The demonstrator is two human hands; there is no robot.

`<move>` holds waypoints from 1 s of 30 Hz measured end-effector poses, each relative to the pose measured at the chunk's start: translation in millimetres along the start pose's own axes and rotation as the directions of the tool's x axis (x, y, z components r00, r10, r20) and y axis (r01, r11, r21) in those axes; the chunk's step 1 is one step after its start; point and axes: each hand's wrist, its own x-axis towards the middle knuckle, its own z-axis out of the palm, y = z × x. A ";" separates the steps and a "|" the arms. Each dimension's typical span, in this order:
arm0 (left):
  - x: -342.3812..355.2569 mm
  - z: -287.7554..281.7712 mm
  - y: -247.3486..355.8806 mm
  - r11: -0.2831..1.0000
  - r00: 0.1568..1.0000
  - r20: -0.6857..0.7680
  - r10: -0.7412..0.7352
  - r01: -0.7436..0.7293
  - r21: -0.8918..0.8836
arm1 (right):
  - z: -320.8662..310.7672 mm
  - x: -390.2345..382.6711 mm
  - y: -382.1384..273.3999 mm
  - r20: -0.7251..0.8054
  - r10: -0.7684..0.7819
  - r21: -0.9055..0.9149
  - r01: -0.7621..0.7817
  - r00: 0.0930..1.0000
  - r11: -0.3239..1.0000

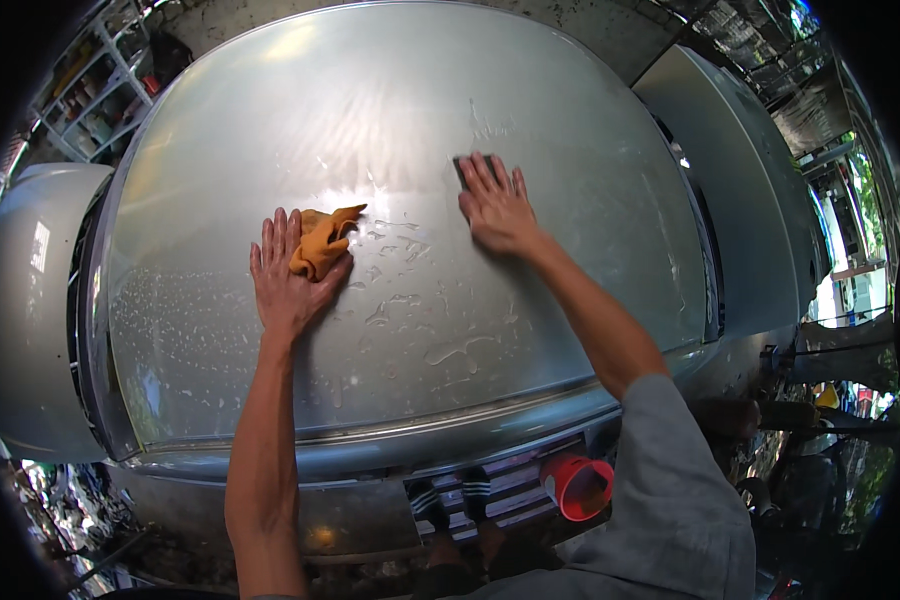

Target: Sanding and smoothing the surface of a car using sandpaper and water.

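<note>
My left hand (288, 280) lies on the wet silver car roof (570, 110), fingers stretched forward. A bunched orange cloth (320, 245) is caught between its thumb and forefinger. Further right and a little farther off, my right hand (498, 208) presses a small dark sanding pad (462, 170) against the roof. Its fingers cover most of the pad; only the far left edge and a bit between the fingertips show. Water streaks and puddles (400, 250) lie between the two hands, and fine droplets spread left of my left forearm.
The windshield side (90, 320) and hood (35, 300) are at left, the car's rear (750, 190) at right. A red bucket (578, 488) stands beside my feet on a slatted platform (530, 510). Metal shelves (100, 90) with items stand at far left.
</note>
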 end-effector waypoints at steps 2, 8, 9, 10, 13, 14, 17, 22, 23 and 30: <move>3.9 8.3 10.1 0.999 1.000 0.016 -0.012 0.012 -0.040 | -7.1 32.0 9.0 -0.019 0.135 0.035 -0.135 0.991 0.990; -1.0 -5.6 -3.8 0.999 0.999 0.008 -0.034 0.034 -0.002 | 5.2 -19.2 -24.4 0.001 -0.052 0.027 0.052 0.999 0.998; -3.3 -1.8 -1.0 1.000 1.000 0.017 -0.022 0.023 -0.018 | -2.6 9.1 -11.1 0.022 0.011 0.026 -0.011 1.000 1.000; 0.4 1.0 5.1 0.999 1.000 0.020 -0.013 0.014 -0.045 | -9.5 32.0 1.2 0.028 0.060 0.031 -0.061 0.998 0.998; -4.4 -3.7 -2.5 0.999 1.000 0.027 -0.016 0.017 -0.042 | 13.4 1.5 -18.0 -0.031 0.063 0.046 -0.061 0.998 0.997; -0.9 -4.4 -2.2 1.000 1.000 0.003 -0.012 0.012 -0.024 | 16.3 -16.0 -21.5 -0.077 0.032 0.056 -0.027 0.997 0.998; -1.8 -4.9 2.6 0.999 1.000 0.004 -0.007 0.007 -0.042 | -0.6 5.0 8.9 -0.035 0.039 0.050 -0.037 0.999 0.998; -0.8 -6.7 -4.1 0.998 1.000 0.001 -0.012 0.012 -0.055 | 16.5 -13.9 10.1 -0.083 0.103 0.029 -0.101 0.991 0.994; -2.9 -9.6 -4.0 0.999 1.000 0.000 -0.014 0.014 -0.036 | 12.6 -37.1 12.2 -0.040 0.073 0.050 -0.071 0.997 0.996; 1.0 -0.5 0.9 0.999 1.000 -0.011 -0.009 0.008 -0.043 | 8.1 -0.2 22.3 -0.090 0.187 0.047 -0.184 0.978 0.982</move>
